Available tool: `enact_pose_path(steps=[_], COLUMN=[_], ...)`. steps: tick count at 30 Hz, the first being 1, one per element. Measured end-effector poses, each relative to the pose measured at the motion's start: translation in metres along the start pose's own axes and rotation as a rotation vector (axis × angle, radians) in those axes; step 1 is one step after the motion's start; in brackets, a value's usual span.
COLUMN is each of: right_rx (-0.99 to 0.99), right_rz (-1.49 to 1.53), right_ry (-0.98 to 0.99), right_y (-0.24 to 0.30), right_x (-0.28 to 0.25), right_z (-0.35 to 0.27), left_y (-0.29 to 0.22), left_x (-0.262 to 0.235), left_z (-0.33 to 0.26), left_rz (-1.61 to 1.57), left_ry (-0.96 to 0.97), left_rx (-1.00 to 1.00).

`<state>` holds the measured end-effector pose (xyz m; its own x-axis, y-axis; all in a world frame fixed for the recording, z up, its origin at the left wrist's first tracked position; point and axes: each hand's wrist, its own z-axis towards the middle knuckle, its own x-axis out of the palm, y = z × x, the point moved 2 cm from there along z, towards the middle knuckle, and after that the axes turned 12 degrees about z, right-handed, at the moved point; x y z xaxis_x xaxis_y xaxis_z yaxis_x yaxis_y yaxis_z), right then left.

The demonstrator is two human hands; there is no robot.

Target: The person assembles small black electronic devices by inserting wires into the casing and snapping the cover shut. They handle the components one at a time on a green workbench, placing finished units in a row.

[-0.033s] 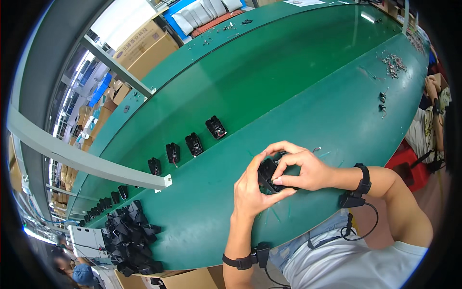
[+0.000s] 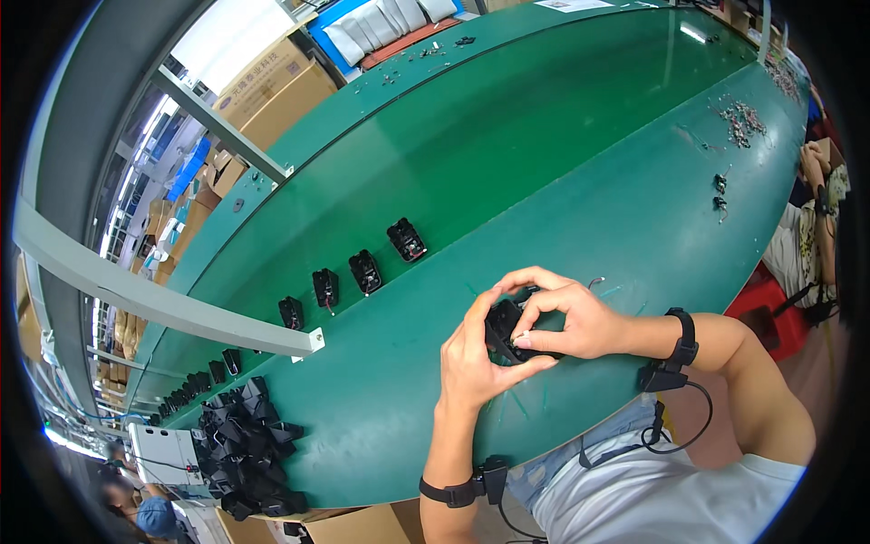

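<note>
A small black plastic part point(image 2: 504, 328) sits between both hands, held just above the near edge of the green bench point(image 2: 562, 163). The left hand point(image 2: 473, 358) cups it from below and the side, fingers curled narrow around its body; the right hand point(image 2: 566, 317) closes over its top, thumb and forefinger pinched on its upper edge. What the fingertips press is hidden. To work it well, the left hand should likely brace the part steady while the right applies small, even pressure. Beyond the part, toward the bench's middle, a row of similar black parts point(image 2: 365, 272) stands spaced along the belt. Far left of the part lies a heap of black parts point(image 2: 249, 444). At the bench's far right end, small metal pieces point(image 2: 741, 120) are scattered.
</note>
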<state>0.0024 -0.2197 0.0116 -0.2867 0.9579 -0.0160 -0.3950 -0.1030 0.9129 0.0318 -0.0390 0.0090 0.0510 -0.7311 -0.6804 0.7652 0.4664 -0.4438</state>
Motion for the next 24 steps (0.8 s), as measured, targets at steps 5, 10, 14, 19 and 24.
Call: enact_pose_path(steps=[5, 10, 14, 19, 24], right_rx=[0.137, 0.319, 0.323, 0.407, 0.405], right_rz=[0.256, 0.400, 0.451, 0.510, 0.556], right_ry=[0.051, 0.020, 0.042, -0.064, -0.041], right_y=[-0.016, -0.014, -0.017, -0.021, -0.022], right_x=[-0.001, 0.000, 0.000, 0.003, -0.001], right_z=[-0.006, -0.005, -0.009, -0.011, -0.007], left_y=[0.001, 0.009, 0.004, 0.007, 0.006], left_x=[0.005, 0.009, 0.010, 0.011, 0.011], left_z=[-0.003, -0.004, -0.005, -0.003, -0.004], left_rz=[-0.050, -0.121, -0.212, -0.196, -0.303], left_ry=[0.079, 0.109, 0.102, 0.130, 0.087], left_rx=[-0.087, -0.218, -0.255, -0.266, -0.303])
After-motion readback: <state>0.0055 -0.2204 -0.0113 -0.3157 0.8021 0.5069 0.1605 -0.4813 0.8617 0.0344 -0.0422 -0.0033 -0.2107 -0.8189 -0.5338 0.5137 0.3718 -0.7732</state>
